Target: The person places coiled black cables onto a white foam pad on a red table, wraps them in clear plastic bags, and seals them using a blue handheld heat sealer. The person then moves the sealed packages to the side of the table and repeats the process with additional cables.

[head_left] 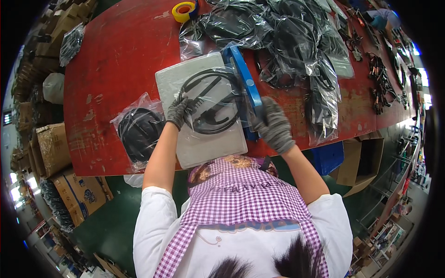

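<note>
Site type: industrial workshop, cable-packing area. Indicators: a long, scuffed red worktable carries a heap of bagged black cables, loose cable bundles and a blue bag sealer. Cardboard cartons are stacked along the left side, above a green floor. A co-worker is positioned near the table's far right end.

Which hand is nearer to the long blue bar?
Right. The right hand is at the near end of the blue bar; the left hand is farther off, to its left, at the bagged black cable.
</note>
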`<state>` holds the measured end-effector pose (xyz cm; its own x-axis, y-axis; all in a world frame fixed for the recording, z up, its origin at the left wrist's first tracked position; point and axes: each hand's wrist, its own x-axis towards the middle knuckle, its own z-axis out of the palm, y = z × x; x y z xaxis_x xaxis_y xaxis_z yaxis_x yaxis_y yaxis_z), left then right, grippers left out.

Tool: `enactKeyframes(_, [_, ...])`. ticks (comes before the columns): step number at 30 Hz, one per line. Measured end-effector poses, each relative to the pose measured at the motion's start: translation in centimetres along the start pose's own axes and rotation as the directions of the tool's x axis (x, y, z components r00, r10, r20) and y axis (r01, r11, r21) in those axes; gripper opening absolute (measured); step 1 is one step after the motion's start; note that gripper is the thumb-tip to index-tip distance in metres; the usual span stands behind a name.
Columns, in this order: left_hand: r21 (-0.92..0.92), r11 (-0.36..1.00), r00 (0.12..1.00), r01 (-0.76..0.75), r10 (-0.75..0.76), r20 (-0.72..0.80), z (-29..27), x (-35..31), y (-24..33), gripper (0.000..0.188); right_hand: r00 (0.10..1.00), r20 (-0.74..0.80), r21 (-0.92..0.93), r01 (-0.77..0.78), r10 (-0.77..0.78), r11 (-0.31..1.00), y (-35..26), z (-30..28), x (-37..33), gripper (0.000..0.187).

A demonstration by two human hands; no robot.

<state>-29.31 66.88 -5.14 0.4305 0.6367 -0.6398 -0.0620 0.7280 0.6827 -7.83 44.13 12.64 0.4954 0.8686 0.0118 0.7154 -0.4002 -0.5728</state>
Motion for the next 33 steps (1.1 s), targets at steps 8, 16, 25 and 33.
enactKeyframes(8, [0.362,0.923,0.985,-0.134,0.163,-0.051,-0.4,-0.9,0.8,0.031,0.941,-0.094,-0.326,0.280,-0.326,0.903,7.3,10.8,-2.9,0.049])
enactKeyframes(16, [-0.073,0.996,0.924,0.057,-0.080,-0.373,-3.5,-7.9,-6.6,0.042,0.897,-0.215,-0.149,0.360,-0.385,0.921,8.0,10.4,-2.8,0.047])
enactKeyframes(25, [-0.687,0.629,0.862,0.363,-0.507,-0.009,7.6,-10.3,-9.2,0.035,0.925,-0.210,-0.124,0.297,-0.317,0.947,8.0,9.8,-3.1,0.040])
enactKeyframes(33, [-0.724,0.594,0.881,0.350,-0.472,0.039,10.7,-6.3,-11.2,0.014,0.925,-0.217,-0.104,0.294,-0.311,0.950,8.2,10.0,-3.3,0.043])
